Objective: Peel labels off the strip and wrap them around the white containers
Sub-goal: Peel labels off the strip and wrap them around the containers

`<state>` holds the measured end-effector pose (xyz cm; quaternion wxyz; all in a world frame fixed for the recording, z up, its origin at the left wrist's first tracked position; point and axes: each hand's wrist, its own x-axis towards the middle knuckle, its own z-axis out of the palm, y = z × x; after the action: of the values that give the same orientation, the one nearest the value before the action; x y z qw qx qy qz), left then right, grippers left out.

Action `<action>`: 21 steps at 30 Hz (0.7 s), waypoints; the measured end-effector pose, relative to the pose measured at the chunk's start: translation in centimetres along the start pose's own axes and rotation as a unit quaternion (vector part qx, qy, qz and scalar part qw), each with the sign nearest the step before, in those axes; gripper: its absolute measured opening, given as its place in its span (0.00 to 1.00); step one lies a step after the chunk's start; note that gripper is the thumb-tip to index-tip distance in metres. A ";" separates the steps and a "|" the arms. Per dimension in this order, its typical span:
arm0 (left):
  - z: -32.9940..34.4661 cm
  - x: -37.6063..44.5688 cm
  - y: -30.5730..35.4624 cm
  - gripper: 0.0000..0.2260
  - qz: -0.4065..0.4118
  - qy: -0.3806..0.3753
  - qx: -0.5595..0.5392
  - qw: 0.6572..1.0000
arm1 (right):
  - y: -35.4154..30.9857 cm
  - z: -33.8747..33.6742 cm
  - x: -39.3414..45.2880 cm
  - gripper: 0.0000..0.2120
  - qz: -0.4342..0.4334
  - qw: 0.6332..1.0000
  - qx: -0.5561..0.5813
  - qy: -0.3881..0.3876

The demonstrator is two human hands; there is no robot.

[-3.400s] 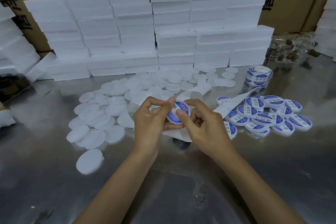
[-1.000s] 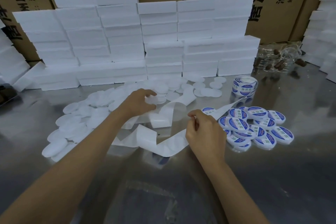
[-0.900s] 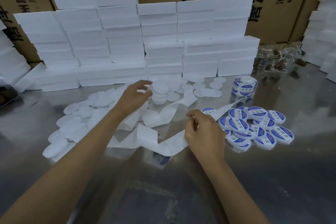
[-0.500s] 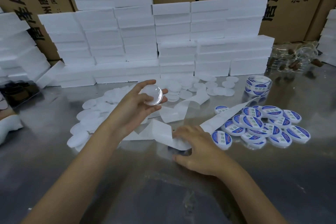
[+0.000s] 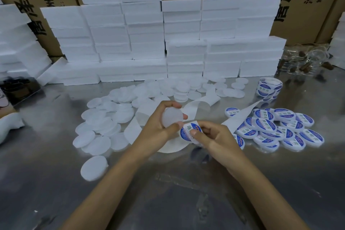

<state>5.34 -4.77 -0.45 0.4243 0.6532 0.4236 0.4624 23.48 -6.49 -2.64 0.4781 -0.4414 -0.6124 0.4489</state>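
The left hand (image 5: 158,127) holds one small round white plastic container (image 5: 171,117) up off the shiny metal table (image 5: 56,183), thumb below and fingers (image 5: 169,104) curled over its top edge, the flat unlabelled face turned toward the camera. Just to the right of those fingers, the right hand (image 5: 212,136) pinches a round blue-and-white printed label (image 5: 188,130) between thumb and fingers (image 5: 196,132); the label's edge is touching or very nearly touching the container's lower rim. Whether it is fully free of the long white backing strip (image 5: 240,115) that trails away beyond the right hand I cannot tell.

Judging by how things lie, the job is under way but the larger share is still to do. To the right of the right hand sits a heap of already labelled white containers (image 5: 276,129), over a dozen as far as I can count. To the left of and beyond the left hand spreads a much bigger scatter of bare white round containers (image 5: 104,119) with no labels. A coiled roll of blue labels (image 5: 268,87) lies farther off past the finished heap, so the label supply looks ample. The empty stretch of the strip loops under and behind both hands.

The container in hand is not yet labelled; sticking this label on appears to be the present step.
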 end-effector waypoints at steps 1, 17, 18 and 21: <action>-0.1 -0.1 0.0 0.15 -0.002 0.001 -0.004 1.000 | 0.0 0.0 0.0 0.07 -0.003 1.000 0.001 0.015; 0.2 -0.2 -0.4 0.12 -0.009 0.033 -0.010 0.999 | -0.2 0.8 -0.6 0.11 -0.101 0.981 -0.149 0.069; 0.2 -0.2 -0.4 0.11 -0.009 0.037 -0.007 0.999 | -0.3 0.8 -0.6 0.10 -0.108 0.977 -0.166 0.074; 0.5 -0.1 -0.6 0.11 -0.010 0.055 0.046 0.997 | -0.5 1.1 -0.6 0.08 -0.113 0.969 -0.200 0.087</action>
<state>5.73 -4.73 -1.18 0.3749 0.6413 0.4733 0.4734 22.48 -7.29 -2.46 0.4790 -0.4935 -0.6918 0.2199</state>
